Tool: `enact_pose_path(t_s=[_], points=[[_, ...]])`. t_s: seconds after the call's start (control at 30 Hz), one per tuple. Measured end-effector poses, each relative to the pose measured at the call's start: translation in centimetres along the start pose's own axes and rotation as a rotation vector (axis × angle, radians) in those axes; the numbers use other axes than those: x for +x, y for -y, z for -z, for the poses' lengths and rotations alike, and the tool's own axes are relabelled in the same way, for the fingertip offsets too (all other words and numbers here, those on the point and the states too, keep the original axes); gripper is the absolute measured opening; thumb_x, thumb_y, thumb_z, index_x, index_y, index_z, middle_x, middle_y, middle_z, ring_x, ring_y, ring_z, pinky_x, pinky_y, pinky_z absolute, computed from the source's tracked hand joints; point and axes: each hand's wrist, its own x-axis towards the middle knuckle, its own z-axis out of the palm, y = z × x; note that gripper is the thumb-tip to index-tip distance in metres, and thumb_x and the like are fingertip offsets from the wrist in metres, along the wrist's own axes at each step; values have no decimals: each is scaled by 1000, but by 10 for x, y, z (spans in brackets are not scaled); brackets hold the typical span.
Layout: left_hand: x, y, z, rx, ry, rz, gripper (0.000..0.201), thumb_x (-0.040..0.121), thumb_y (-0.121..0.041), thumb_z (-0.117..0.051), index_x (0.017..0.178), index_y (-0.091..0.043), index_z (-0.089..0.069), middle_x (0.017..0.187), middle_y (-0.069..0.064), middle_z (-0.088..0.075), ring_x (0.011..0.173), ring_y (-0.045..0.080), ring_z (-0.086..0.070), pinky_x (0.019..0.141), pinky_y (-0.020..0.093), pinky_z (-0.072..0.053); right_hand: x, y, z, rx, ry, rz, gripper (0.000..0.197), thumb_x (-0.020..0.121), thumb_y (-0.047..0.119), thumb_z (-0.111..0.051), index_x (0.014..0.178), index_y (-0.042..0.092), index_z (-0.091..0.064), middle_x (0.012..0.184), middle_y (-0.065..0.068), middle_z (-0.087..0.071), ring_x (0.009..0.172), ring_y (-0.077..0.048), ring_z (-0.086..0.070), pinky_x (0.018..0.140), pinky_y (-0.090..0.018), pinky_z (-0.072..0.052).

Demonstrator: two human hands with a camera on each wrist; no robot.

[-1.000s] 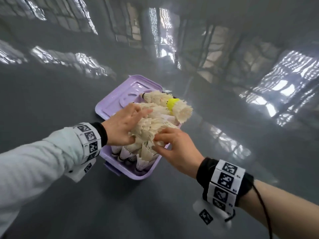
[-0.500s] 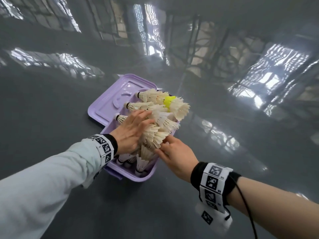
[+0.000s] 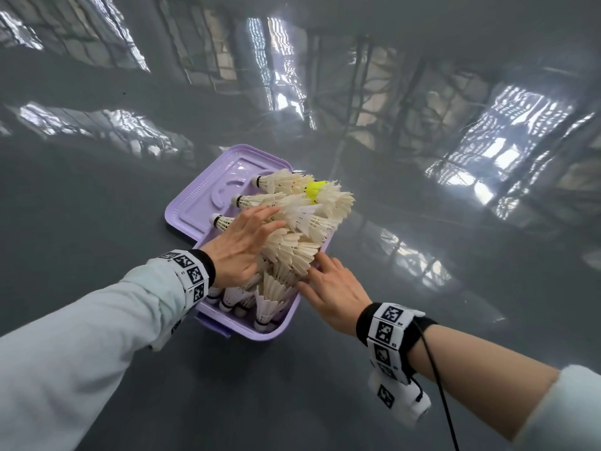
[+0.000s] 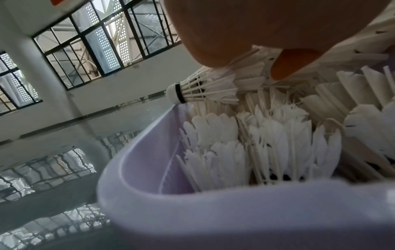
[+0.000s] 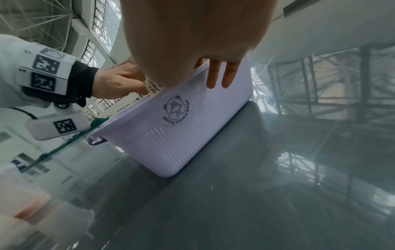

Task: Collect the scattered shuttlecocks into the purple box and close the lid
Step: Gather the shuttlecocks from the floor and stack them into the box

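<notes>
Both hands are on the pile now, and this looks like the packing-down step: the shuttlecocks [image 3: 292, 236] are gathered but heaped well above the rim of the purple box [image 3: 283, 323], so they need settling before any lid goes on.

The left hand [image 3: 242, 247] lies flat on the heap from the left side, fingers straight and spread, palm pressing on the feathers. The left wrist view shows the thumb and a fingertip resting on feather skirts, gripping nothing. The right hand [image 3: 335, 288] is open too, fingers extended along the right-hand rim of the box; in the right wrist view two fingertips [image 5: 220, 76] lie against the ribbed outer wall, steadying it rather than holding anything.

The box sits on the glossy grey worktop [image 3: 97, 196], roughly mid-surface and a little to the left. Its lid [image 3: 201, 203] lies open and flat on the worktop at the far-left side of the box. Three shuttlecocks overhang it, cork ends pointing out over the lid. One yellow shuttlecock [image 3: 314, 189] pokes out at the far end of the pile.

Next call, as I read it: push the overhanging ones back inside the walls and flatten the mound, since the lid cannot swing over while corks lie across it. The feathers look springy and fragile, so firm, even pressure beats a hard shove.
</notes>
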Motion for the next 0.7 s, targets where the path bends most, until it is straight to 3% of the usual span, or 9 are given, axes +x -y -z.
enact_pose_path(t_s=[0.13, 0.2, 0.3, 0.4, 0.53, 0.7], points=[[-4, -4, 6, -21, -19, 16, 86, 58, -11, -45, 141, -14, -24, 145, 17, -27, 137, 34, -25, 116, 46, -16, -11, -9, 5, 160, -146, 22, 38, 96, 34, -43, 128, 17, -52, 140, 3, -45, 119, -17, -51, 97, -30, -44], [-7, -6, 12, -49, -47, 23, 82, 58, -15, -37, 139, -15, -26, 144, 17, -29, 135, 33, -27, 115, 46, -19, -17, -12, 6, 219, -202, 3, 32, 94, 29, -47, 124, 20, -55, 132, 6, -50, 109, -13, -58, 92, -29, -48], [-1, -14, 32, -85, -93, -9, 78, 58, -12, -37, 135, -12, -32, 142, 17, -35, 130, 32, -35, 110, 49, -30, -24, -17, 11, 241, -230, -46, 19, 92, 27, -48, 109, 23, -57, 109, 8, -52, 83, -13, -60, 78, -32, -50], [26, -36, 57, -146, -227, -87, 61, 64, -10, -41, 125, -9, -47, 132, 15, -47, 122, 29, -45, 105, 43, -38, -25, -27, 18, 221, -264, -107, 15, 92, 26, -48, 104, 22, -57, 97, 8, -55, 77, -13, -56, 76, -32, -50], [89, -95, 74, -408, -419, -139, 39, 75, -12, -47, 111, -6, -61, 117, 11, -54, 109, 22, -52, 96, 28, -42, -37, -48, 41, 379, -381, -379, 16, 89, 21, -53, 103, 18, -60, 86, 3, -60, 76, -18, -58, 79, -35, -49], [157, -213, 58, -648, -389, -225, 33, 82, -20, -49, 110, -8, -62, 108, 7, -57, 98, 14, -52, 87, 20, -38, -130, -103, 77, 597, -435, -848, 31, 90, 30, -52, 118, 19, -47, 88, -4, -66, 79, -25, -68, 75, -39, -54]])
